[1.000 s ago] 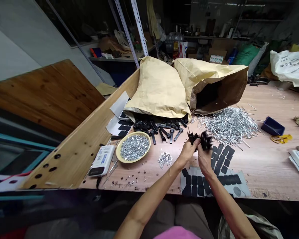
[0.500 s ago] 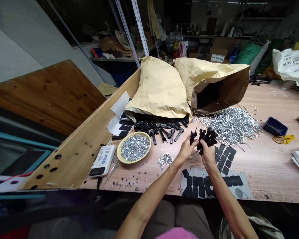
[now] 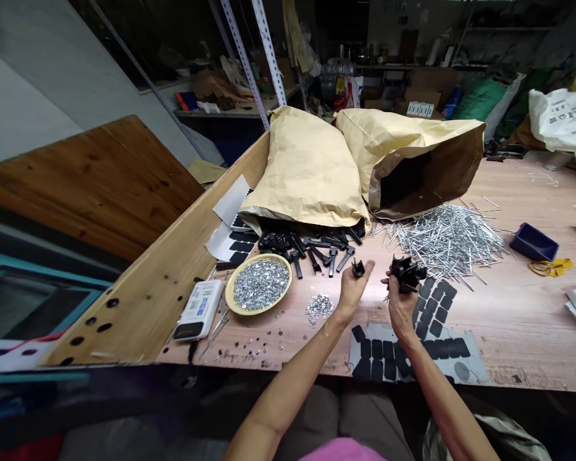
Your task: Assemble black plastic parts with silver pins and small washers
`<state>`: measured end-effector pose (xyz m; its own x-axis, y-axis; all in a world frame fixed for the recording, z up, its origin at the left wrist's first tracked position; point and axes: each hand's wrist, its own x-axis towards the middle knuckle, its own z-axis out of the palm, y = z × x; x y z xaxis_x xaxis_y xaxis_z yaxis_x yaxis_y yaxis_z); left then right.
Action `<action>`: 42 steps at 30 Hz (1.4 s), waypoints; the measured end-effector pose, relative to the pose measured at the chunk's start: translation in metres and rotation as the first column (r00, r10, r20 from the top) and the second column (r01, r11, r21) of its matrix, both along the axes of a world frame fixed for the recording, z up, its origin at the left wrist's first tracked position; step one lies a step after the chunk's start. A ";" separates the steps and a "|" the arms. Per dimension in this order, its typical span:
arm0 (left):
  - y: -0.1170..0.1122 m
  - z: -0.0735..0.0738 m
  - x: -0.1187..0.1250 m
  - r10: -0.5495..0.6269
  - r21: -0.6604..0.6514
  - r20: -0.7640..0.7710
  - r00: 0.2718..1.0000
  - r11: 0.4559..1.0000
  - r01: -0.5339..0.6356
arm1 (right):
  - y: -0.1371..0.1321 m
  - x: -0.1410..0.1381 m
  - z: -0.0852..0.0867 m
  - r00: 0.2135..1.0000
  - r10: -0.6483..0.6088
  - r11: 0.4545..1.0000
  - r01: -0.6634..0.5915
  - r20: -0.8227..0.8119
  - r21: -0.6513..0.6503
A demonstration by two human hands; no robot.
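My left hand [image 3: 350,292] is closed around a small black plastic part [image 3: 358,269], its forked end pointing up and the thumb stretched to the right. A short gap away, my right hand [image 3: 402,308] grips a bunch of black plastic parts [image 3: 406,275], several of them packed together. The fingers behind the bunch are mostly hidden. Both hands hover over the table in front of a heap of thin metal pins [image 3: 454,243]. Below the right wrist lie black adhesive pads [image 3: 434,307] and a grey backing sheet [image 3: 475,362] bearing more pads.
A yellow bowl [image 3: 230,301] of metal nuts or washers stands left, near a small loose pile [image 3: 319,307] and a white power bank [image 3: 199,310]. Black T-shaped parts [image 3: 317,246] spill from a paper sack [image 3: 312,173]; another sack [image 3: 427,134] gapes open. A blue tray [image 3: 534,242] sits right.
My hands have moved apart; they were together over the black parts. The left has shifted left with one part, and the right keeps the bunch, now slightly lower.
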<state>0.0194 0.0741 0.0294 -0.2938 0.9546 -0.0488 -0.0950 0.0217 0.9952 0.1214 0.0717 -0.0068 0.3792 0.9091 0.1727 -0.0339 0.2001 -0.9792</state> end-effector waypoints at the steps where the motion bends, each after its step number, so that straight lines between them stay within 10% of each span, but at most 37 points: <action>1: -0.002 0.000 0.001 0.040 0.011 -0.023 0.999 0.999 -0.040 | 0.000 0.001 0.001 1.000 0.011 1.000 -0.011 0.003 -0.020; 14: -0.009 -0.002 -0.012 0.092 0.153 -0.148 0.985 0.986 -0.069 | 0.002 0.003 -0.002 0.999 -0.011 0.999 0.013 0.048 -0.044; 21: -0.008 -0.002 -0.017 -0.163 0.059 -0.084 0.983 0.984 0.169 | -0.001 -0.004 0.001 0.998 0.030 0.998 -0.028 0.047 -0.054; 28: -0.012 -0.003 -0.020 0.085 0.117 -0.092 0.992 0.990 -0.074 | -0.003 -0.008 0.006 0.999 0.004 0.995 0.001 0.052 -0.104; 42: -0.015 -0.012 -0.026 0.050 0.021 0.010 0.999 0.999 -0.050 | -0.009 -0.013 0.010 0.995 0.069 0.993 -0.061 0.074 -0.101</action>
<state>-0.0064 0.0594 0.0170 -0.3406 0.9397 -0.0318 -0.1051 -0.0044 0.9944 0.1084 0.0632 0.0031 0.3079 0.9453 0.1076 0.0329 0.1024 -0.9942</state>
